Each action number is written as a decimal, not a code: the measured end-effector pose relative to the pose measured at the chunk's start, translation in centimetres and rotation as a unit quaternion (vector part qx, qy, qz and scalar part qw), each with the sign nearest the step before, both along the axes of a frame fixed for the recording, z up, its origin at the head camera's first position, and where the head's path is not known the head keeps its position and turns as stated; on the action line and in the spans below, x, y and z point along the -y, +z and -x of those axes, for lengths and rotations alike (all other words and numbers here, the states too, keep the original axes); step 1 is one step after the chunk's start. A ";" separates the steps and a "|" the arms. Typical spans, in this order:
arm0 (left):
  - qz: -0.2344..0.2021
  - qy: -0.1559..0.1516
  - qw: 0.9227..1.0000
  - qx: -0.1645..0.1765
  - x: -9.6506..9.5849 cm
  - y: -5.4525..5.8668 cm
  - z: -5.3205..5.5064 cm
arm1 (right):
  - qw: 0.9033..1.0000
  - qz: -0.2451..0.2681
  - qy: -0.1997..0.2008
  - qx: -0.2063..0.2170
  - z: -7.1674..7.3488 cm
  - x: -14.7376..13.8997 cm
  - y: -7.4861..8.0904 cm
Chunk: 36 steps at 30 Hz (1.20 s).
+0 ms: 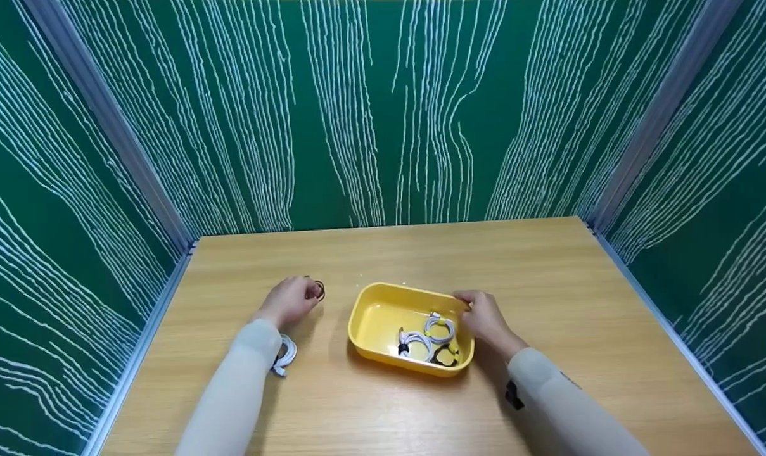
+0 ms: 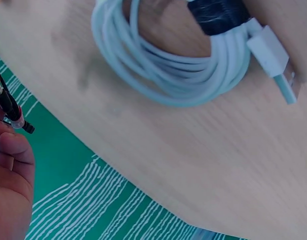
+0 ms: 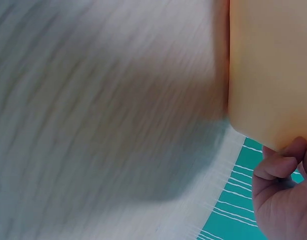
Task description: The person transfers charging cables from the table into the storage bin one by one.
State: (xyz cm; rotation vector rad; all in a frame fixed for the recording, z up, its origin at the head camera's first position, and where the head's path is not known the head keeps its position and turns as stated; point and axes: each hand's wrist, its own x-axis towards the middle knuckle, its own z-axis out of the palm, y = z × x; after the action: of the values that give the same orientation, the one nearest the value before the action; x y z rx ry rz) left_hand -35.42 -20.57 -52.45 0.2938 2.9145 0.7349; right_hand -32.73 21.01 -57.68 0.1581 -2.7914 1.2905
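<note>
My left hand [image 1: 287,299] pinches a coiled dark cable [image 1: 320,291] above the table, left of a yellow box [image 1: 376,322]. A black plug end [image 2: 12,107] of it stands out from the fingertips in the left wrist view. With thumb and fingers, my right hand [image 1: 484,316] grips the box rim at its right end. Inside the box lie two white coiled cables and a small black coil [image 1: 436,358], all toward the right side. Beside the left forearm, a white cable coil [image 2: 168,95] with a black strap and a USB plug rests on the table.
The wooden table [image 1: 383,418] runs back to a green wall [image 1: 332,158] with white wavy lines. Similar green panels stand on both sides, with metal posts at the back corners. Something small and black [image 1: 514,394] is at the right sleeve.
</note>
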 end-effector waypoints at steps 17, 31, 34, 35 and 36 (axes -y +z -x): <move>-0.032 -0.045 0.998 -0.031 -1.9 2.7 -0.7 | 1.000 0.005 0.008 0.015 0.2 0.0 0.3; -0.039 -0.135 0.986 -0.091 -4.6 3.5 -1.5 | 1.000 -0.003 0.005 0.007 0.1 0.0 0.0; -0.048 -0.138 0.986 -0.078 -5.4 3.6 -1.7 | 1.000 0.001 0.003 0.018 0.0 -0.1 0.0; -0.049 -0.140 0.986 -0.074 -5.7 3.7 -1.8 | 1.000 0.001 0.003 0.020 -0.1 -0.1 0.0; -0.051 -0.145 0.986 -0.072 -6.0 3.7 -1.9 | 1.000 0.002 0.003 0.024 -0.1 -0.1 0.0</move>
State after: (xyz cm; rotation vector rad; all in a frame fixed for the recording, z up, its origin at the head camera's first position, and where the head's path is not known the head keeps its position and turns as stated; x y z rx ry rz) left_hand -33.55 -14.62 -48.75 0.7927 2.8754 0.8447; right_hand -32.66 21.16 -57.65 0.1370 -2.8299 1.3186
